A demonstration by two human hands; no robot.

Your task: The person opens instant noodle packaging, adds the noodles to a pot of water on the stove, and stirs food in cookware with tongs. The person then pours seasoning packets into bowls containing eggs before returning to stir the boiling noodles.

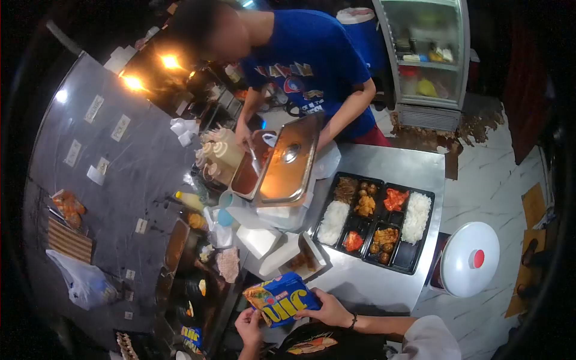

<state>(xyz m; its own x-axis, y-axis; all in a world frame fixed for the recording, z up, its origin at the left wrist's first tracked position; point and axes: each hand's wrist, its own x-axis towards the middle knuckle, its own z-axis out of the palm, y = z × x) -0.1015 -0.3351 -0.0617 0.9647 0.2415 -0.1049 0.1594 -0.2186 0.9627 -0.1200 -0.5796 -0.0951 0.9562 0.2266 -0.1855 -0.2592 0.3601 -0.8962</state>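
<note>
Both of my hands are on a blue and yellow noodle packet [282, 299] at the bottom centre. At its lower left corner, my left hand [248, 326] pinches the edge. My right hand [329, 309], with a dark bracelet at the wrist, grips the right side. Just above the packet lies an open white box [312, 252] with brown food inside. Two black compartment trays [384, 211] with rice, meat and red food rest on the steel table [384, 291] to the upper right.
Across the table a person in a blue shirt [312, 54] handles a metal pan and its lid [291, 159]. Squeeze bottles [222, 153] stand left of the pan. A white round lid [470, 259] tops a container at the right. A fridge [426, 60] stands behind.
</note>
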